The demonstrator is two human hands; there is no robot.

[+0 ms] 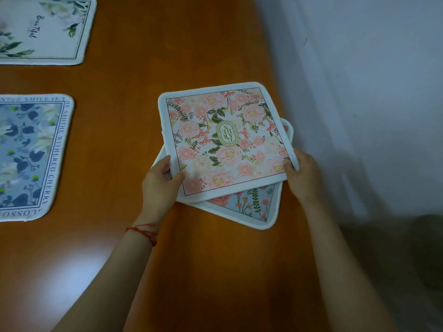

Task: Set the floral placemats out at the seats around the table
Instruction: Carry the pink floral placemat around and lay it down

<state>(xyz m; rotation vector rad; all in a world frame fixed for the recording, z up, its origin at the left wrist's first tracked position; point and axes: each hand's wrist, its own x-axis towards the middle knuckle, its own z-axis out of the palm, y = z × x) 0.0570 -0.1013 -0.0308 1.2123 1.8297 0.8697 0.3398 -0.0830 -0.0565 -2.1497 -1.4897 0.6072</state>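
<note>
Left hand (160,185) gripping the near left edge of the pink floral placemat (225,140), thumb (176,176) pressed on top of the white border, fingers (165,164) curled around the rim. Right hand (302,175) gripping the near right corner of the same placemat, thumb (287,166) on the printed face, the other fingers wrapped behind the edge and mostly hidden. Pink placemat spanning from one thumb to the other and reaching away beyond both, turned at an angle to a second placemat (251,207) with a blue floral ground lying directly beneath it; whether lifted clear or touching it, cannot tell. That lower placemat showing just nearer than the thumbs, between the two wrists, with another corner peeking out past the right fingers. Both on the wooden table (124,116), close to its right edge. Well to the left of the left fingers, a blue lettered placemat (28,156) flat on the wood; farther away on that same side, a white leafy placemat (45,29). Red string bracelet (143,232) on the left wrist. Pale wall (359,80) beyond the right fingers.
</note>
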